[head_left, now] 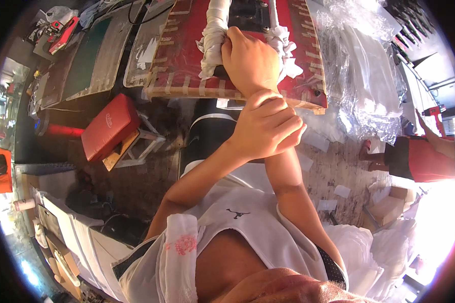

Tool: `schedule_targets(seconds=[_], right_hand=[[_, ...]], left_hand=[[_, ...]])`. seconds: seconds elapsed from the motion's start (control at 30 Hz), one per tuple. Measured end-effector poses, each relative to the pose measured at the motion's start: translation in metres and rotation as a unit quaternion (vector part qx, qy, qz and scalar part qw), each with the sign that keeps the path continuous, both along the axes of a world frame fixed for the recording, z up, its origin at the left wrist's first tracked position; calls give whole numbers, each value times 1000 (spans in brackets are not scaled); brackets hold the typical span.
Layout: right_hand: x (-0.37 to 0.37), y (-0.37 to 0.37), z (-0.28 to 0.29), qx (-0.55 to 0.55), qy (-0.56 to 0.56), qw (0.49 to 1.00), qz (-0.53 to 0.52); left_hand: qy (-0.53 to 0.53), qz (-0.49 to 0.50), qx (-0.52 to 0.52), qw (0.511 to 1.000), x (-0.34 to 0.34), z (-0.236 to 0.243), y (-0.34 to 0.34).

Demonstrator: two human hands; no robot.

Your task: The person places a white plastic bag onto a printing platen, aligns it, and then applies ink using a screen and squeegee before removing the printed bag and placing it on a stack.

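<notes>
My right hand [250,59] is closed, with its knuckles up, over the near end of a red padded board [182,60]. It sits between two white cloth-wrapped bars, close against the left bar [215,35] and next to the right bar [280,43]. Whatever its fingers hold is hidden beneath it. A black plate [247,15] lies just beyond the fist. My left hand [269,123] wraps around my right wrist. Strips of tan tape run along the board's edges.
Clear plastic wrap [349,65] covers white material at right. A red padded stool [110,126] stands at left, near worn boards [91,58]. A person in red and black [424,159] is at the far right, near a cardboard box [389,204]. White bundles [354,252] lie lower right.
</notes>
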State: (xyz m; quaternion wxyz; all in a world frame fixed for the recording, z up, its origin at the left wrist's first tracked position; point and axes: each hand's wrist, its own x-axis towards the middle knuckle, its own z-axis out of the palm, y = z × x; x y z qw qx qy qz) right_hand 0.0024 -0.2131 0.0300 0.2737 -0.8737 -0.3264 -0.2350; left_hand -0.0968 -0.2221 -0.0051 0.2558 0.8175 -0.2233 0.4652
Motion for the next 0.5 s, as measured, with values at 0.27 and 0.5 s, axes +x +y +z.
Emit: schedule_targets(seconds=[0.27,0.5], right_hand=[[2,-1,4,-28,27,999,2],[6,-9,4,-104,41,994,-14]], left_hand=[[-25,-26,-33,999,1,6,0],[-32,-10,-57,998,6,0,-10]])
